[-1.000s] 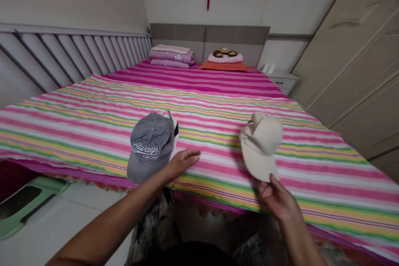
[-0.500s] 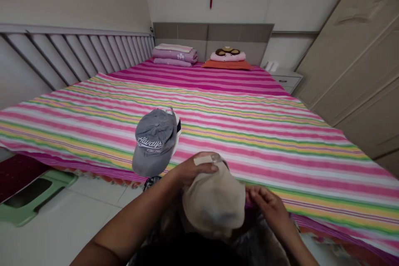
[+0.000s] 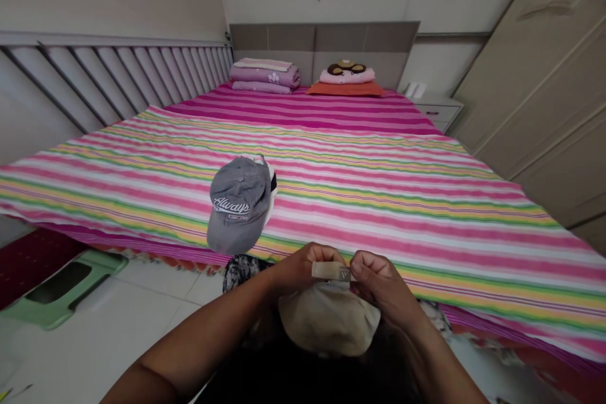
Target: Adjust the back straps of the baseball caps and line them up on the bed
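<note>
A beige cap (image 3: pixel 331 322) rests near my lap, its back strap (image 3: pixel 326 270) with a metal buckle (image 3: pixel 345 273) turned up and away from me. On the strap's left side my left hand (image 3: pixel 310 267) is closed, fingers curled around the band. My right hand (image 3: pixel 379 281) pinches the strap's right end beside the buckle. Ahead and to the left, a grey cap (image 3: pixel 240 202) with white "Always" lettering lies on the striped bedspread. A white cap (image 3: pixel 271 192) with a dark patch shows partly from beneath it.
The bed's striped bedspread (image 3: pixel 407 196) spreads in front of me. Folded purple bedding (image 3: pixel 265 77) and an orange pillow (image 3: pixel 344 89) lie by the headboard (image 3: pixel 315 44). A green stool (image 3: pixel 85 278) stands on the floor at left; a nightstand (image 3: pixel 438 110) is at back right.
My right hand has moved up and left from the cap's side to the strap and closed there. The cap has tipped so its strap faces up. The view has shifted slightly.
</note>
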`<state>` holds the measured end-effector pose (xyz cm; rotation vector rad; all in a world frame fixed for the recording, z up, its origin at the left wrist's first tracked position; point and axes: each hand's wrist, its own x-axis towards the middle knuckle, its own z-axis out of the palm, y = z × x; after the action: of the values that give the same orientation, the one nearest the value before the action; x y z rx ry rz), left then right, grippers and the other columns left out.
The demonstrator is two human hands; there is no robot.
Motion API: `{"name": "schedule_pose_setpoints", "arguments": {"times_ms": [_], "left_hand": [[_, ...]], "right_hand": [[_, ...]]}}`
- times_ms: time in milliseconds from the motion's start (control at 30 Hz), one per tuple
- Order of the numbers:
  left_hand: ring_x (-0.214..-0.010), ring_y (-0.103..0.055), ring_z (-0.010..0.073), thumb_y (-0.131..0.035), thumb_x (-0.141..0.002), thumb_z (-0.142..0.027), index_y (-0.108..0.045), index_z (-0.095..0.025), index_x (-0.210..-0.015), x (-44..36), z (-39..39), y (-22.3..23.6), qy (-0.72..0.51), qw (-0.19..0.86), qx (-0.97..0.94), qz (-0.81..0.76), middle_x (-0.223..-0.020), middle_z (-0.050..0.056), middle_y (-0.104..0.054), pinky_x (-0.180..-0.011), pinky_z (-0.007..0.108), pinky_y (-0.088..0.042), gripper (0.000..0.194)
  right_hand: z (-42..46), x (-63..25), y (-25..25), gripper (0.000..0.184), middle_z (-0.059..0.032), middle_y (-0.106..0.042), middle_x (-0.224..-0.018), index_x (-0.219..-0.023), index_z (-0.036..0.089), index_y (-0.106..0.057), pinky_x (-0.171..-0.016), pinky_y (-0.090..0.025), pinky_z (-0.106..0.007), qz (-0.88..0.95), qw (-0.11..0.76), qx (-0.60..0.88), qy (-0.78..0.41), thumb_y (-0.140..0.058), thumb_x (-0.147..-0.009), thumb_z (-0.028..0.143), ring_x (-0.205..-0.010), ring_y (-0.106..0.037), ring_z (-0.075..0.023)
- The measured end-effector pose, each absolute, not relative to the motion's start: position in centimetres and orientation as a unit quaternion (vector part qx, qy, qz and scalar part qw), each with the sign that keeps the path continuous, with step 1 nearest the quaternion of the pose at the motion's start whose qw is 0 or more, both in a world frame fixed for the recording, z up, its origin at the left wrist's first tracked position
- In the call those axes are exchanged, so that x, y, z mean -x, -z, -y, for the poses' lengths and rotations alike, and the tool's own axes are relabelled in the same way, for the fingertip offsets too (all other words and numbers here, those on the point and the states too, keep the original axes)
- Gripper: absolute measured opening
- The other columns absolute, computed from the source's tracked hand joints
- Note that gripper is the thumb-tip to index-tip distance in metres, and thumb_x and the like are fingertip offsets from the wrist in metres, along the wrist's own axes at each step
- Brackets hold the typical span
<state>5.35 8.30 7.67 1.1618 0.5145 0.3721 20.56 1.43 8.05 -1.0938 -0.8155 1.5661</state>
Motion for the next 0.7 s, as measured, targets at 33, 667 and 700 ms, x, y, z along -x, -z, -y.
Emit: {"name": "schedule_pose_setpoints", "arguments": {"times_ms": [33, 667, 700], "left_hand": [[-0.049, -0.044, 0.0063, -0.070, -0.059, -0.035, -0.061, -0.013, -0.068, -5.5, -8.2, -7.6, -0.176, 0.780, -0.547, -0.248, -0.059, -0.001, -0.054, -0.049, 0.019, -0.032, 0.026], [-0.042, -0.043, 0.0053, -0.077, -0.045, -0.030, -0.053, -0.015, -0.061, -2.8, -11.2, -8.7, -0.477, 0.755, -0.317, -0.317, -0.048, -0.007, -0.048, -0.046, 0.018, -0.036, 0.032], [-0.042, -0.045, 0.0062, -0.077, -0.046, -0.028, -0.054, -0.016, -0.063, -2.3, -11.6, -8.9, -0.485, 0.755, -0.297, -0.327, -0.049, -0.007, -0.050, -0.047, 0.019, -0.037, 0.031]], "right_hand": [[-1.3, -20.5, -8.1, 0.041, 0.0086, -0.036, -0.041, -0.054, 0.017, -0.043, -0.036, -0.014, -0.017, 0.335, 0.511, 0.456, -0.647, -0.071, -0.060, 0.046, -0.036, -0.023, -0.0025], [-2.8, -21.3, -5.6, 0.038, -0.0030, -0.067, -0.065, -0.085, 0.016, -0.063, -0.062, -0.046, -0.031, 0.295, 0.455, 0.362, -0.758, -0.076, -0.055, 0.036, -0.062, -0.063, -0.0204], [-2.9, -20.8, -5.5, 0.037, -0.0037, -0.069, -0.068, -0.087, 0.016, -0.062, -0.065, -0.047, -0.033, 0.292, 0.456, 0.353, -0.763, -0.076, -0.056, 0.033, -0.066, -0.064, -0.0216]]}}
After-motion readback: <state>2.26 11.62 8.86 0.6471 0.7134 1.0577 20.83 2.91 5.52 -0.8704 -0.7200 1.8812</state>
